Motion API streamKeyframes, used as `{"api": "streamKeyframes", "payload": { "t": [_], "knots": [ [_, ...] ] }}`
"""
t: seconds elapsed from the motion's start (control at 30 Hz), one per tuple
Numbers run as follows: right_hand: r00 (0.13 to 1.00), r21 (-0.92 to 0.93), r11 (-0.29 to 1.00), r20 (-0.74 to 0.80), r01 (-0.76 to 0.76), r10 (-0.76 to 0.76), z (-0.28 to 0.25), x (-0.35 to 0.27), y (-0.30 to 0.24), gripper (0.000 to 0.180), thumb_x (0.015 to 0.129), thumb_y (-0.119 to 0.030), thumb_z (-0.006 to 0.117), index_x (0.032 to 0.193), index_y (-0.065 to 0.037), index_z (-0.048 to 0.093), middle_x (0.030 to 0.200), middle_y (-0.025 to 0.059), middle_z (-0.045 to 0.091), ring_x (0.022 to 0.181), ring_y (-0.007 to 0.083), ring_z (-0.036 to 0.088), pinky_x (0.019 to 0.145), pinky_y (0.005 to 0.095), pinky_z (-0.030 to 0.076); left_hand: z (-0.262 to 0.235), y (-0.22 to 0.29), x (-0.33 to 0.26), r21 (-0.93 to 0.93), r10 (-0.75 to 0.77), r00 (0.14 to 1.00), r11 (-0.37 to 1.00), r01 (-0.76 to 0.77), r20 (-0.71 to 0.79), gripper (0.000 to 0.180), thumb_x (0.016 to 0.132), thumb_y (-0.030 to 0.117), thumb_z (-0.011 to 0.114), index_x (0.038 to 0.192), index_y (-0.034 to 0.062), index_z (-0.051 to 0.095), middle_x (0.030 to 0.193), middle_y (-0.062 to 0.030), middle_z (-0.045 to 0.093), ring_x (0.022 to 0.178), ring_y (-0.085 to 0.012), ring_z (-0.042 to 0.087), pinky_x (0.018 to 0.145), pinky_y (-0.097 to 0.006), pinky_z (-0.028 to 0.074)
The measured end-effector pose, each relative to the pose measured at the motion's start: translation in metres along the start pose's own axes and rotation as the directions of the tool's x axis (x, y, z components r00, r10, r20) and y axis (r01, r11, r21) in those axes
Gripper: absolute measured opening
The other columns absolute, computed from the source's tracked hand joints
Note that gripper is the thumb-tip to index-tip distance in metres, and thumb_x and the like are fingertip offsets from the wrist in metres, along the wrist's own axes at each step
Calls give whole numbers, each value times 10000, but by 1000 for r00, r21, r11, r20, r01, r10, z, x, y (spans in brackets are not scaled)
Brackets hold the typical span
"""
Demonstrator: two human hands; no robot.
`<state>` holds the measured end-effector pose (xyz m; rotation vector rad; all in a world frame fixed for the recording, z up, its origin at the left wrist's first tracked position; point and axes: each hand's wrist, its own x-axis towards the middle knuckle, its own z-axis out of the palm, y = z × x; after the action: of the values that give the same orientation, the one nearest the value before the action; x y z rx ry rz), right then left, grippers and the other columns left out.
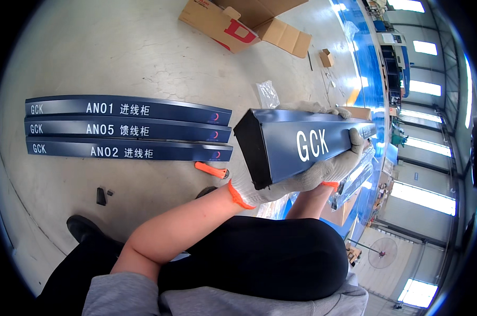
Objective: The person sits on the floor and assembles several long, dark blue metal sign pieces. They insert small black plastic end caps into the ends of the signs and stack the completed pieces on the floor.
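I hold a long dark blue metal sign panel (291, 142) with white lettering, its black end face turned toward the left. My left hand (274, 191), in a grey-white knitted glove with an orange cuff, grips the panel along its near lower edge. Farther along the panel, my right hand (349, 158), gloved alike, is closed around it with one finger over the lettered face. More glove fingers show along the far edge; which hand they belong to I cannot tell. An orange utility knife (211, 169) lies on the floor beside the left hand.
Three similar blue panels (128, 129) lie side by side on the floor at left. An open cardboard box (235, 26) stands at the far side. Clear plastic wrap (268, 94) and small black pieces (101, 196) lie on the floor. A large fan (382, 253) stands at right.
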<state>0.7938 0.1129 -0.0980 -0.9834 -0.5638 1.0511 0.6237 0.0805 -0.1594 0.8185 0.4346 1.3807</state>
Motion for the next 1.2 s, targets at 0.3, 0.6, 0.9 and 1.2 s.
{"api": "streamKeyframes", "payload": {
  "t": [0.3, 0.6, 0.9, 1.2],
  "knots": [
    [981, 44, 982, 55, 182, -185, -22, 34, -1, 583, 1034, -482, 576, 1203, 75, 602, 1097, 223, 687, 1028, 359, 682, 991, 496, 570, -17, 15, 8, -35, 90, 979, 995, -98, -181, 464, 936, 191, 848, 1334, 36, 664, 1256, -48, 720, 1107, -135, 686, 947, -312, 582],
    [925, 242, 894, -133, 378, -355, -87, 101, -39, 709, 1057, -608, 382, 1013, 77, 559, 934, 223, 633, 913, 365, 658, 884, 505, 555, -82, 28, 0, 53, -3, 922, 998, 26, -387, 378, 992, 157, 818, 1321, 58, 659, 1268, -27, 719, 1185, -121, 676, 1033, -294, 560],
    [866, -88, 969, -436, 232, -247, -95, 123, -3, 867, 997, -908, 352, 948, -59, 516, 750, 119, 570, 686, 288, 617, 650, 447, 574, -88, 33, 16, -457, 88, 879, 827, -327, -469, 123, 1032, 87, 693, 1144, 62, 648, 1150, -146, 759, 1042, -244, 752, 979, -375, 602],
    [811, -49, 999, -584, 3, -31, -138, 126, 22, 782, 1033, -721, 588, 1547, -131, 552, 1562, 108, 582, 1399, 323, 567, 1147, 566, 502, -72, 51, 7, 57, 144, 789, 989, -137, -597, 151, 993, 122, 797, 1030, 5, 710, 960, -40, 732, 845, -113, 682, 766, -290, 568]
  ]
}}
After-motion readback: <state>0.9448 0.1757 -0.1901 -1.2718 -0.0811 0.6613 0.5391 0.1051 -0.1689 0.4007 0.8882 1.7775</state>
